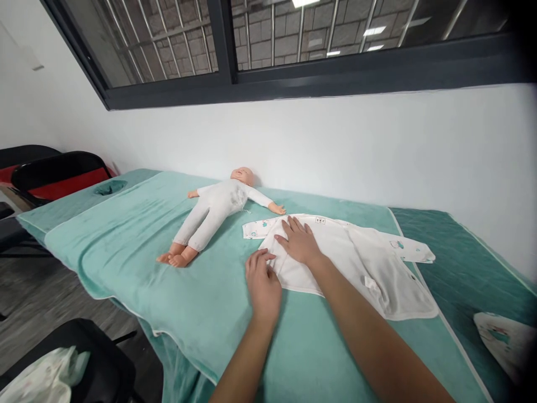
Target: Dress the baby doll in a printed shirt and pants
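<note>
A white baby shirt with printed long sleeves lies spread on the teal cover, its inner side showing. My right hand rests palm down on the shirt's left part, fingers spread. Beside it, my left hand lies at the shirt's left edge, its fingers bent but apart and the fingertips touching the cloth. A small white tag or tie shows on the lower right of the shirt. Up and to the left, a baby doll in a white suit lies on its back, one hand close to the shirt's left sleeve.
The teal cover drapes over the table's front edge. A folded patterned cloth is at the right. Black chairs stand at left, and one chair in front holds printed cloth. A white wall and barred window are behind.
</note>
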A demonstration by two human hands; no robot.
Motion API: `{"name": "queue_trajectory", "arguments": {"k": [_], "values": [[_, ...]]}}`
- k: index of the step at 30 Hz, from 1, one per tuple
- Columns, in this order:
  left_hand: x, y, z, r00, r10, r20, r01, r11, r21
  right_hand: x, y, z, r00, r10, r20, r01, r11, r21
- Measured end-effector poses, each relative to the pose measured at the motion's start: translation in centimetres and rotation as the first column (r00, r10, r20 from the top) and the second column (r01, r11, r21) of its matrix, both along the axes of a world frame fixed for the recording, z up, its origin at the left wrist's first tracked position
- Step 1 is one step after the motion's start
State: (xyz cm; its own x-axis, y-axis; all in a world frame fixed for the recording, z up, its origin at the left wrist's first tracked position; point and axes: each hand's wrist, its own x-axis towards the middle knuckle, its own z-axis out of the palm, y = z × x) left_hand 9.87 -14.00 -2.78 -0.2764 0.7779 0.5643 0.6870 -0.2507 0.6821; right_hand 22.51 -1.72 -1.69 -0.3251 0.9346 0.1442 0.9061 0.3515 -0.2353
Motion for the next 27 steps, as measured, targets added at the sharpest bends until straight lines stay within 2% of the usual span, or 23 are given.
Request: {"name": "queue_trajectory", "arguments": {"k": [3, 7, 10, 13, 17, 20, 23, 25, 27], "values": [[-1.9, 1.4, 0.5, 0.997, 0.051, 0.051, -0.049, 0.998, -0.041, 0.1, -0.2, 0.1, 0.999, 0.044, -0.011, -0.043, 0.998, 0.046], [-5.1, 4.8, 1.5, 0.979, 0.171, -0.110, -0.191, 0.958, -0.216, 0.2, -0.5, 0.3, 0.991, 0.129, -0.017, -0.127, 0.987, 0.097], [-6.5, 7.4, 1.9, 0.964, 0.102, -0.244, -0.182, 0.925, -0.334, 0.2, -0.5, 0.3, 0.992, 0.122, -0.017, -0.121, 0.991, 0.052], [-7.3, 9.7, 1.8, 0.968, 0.035, -0.249, -0.117, 0.940, -0.321, 0.2, -0.4, 0.2, 0.993, 0.118, -0.017, -0.118, 0.993, 0.028], [-8.1, 11.6, 1.6, 0.984, 0.046, -0.175, -0.091, 0.961, -0.262, 0.2, -0.2, 0.1, 0.992, 0.127, -0.021, -0.126, 0.991, 0.038], [-8.1, 11.7, 1.5, 0.973, 0.117, -0.199, -0.159, 0.965, -0.210, 0.1, -0.2, 0.1, 0.990, 0.138, -0.023, -0.137, 0.990, 0.015], [-7.5, 10.2, 1.5, 0.963, 0.183, -0.200, -0.198, 0.979, -0.057, 0.1, -0.2, 0.1, 0.990, 0.143, -0.022, -0.142, 0.990, 0.014], [-6.8, 8.5, 1.5, 0.966, 0.137, -0.220, -0.148, 0.988, -0.034, 0.1, -0.2, 0.2, 0.992, 0.121, -0.029, -0.120, 0.992, 0.029], [-6.0, 6.3, 1.4, 0.964, 0.048, -0.261, -0.079, 0.991, -0.109, 0.1, -0.2, 0.3, 0.996, 0.072, -0.044, -0.070, 0.996, 0.051]]}}
